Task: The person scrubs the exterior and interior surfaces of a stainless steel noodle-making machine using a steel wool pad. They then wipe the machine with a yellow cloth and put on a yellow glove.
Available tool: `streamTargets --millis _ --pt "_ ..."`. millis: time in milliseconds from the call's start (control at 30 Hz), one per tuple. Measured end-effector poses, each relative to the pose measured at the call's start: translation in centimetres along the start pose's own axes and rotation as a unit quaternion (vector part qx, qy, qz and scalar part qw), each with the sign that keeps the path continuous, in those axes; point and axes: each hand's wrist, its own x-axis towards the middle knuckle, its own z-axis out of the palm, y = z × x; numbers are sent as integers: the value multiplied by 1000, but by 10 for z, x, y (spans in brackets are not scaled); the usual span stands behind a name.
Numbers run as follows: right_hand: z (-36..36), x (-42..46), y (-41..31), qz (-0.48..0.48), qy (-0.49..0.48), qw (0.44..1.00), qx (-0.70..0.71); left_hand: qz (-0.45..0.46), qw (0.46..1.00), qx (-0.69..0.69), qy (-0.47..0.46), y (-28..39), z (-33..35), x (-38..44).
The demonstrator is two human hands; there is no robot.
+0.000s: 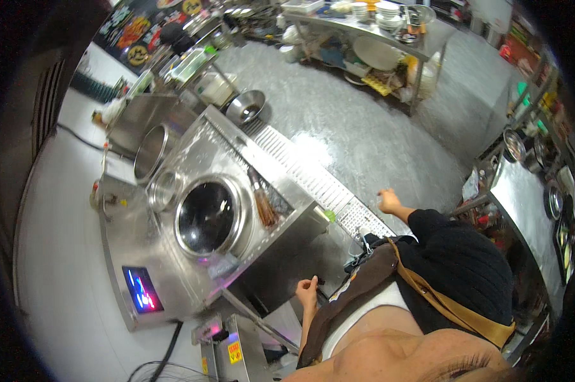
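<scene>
My left hand (308,292) hangs with loosely curled fingers beside the front panel of a stainless steel wok range (173,286); I see nothing in it. My right hand (389,201), its fingers partly bent and apart, is over the grey floor near a metal drain grate (316,184) and appears to hold nothing. A black wok (206,217) sits in a round steel ring on the range. Close to its right lies a brown wok brush (264,204). Behind the wok are a shiny round steel vessel (164,191) and a larger steel pot (150,153).
A lit control display (142,289) is on the range's left side. A wide steel basin (246,106) stands at the grate's far end. Stacked white bowls (388,16) stand on a far table (354,29). At the right runs a steel counter (519,191) with pans.
</scene>
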Motion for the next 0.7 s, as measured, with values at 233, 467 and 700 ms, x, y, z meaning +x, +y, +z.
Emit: streamTargets --millis 233,467,700 --pt "-79 -24 140 312 118 940 74 129 983 13 -131 68 91 84" --pt "-76 43 212 360 109 920 110 182 962 68 -193 141 236 168" --pt "-147 187 188 200 -5 980 13 148 971 139 -123 205 344 239"
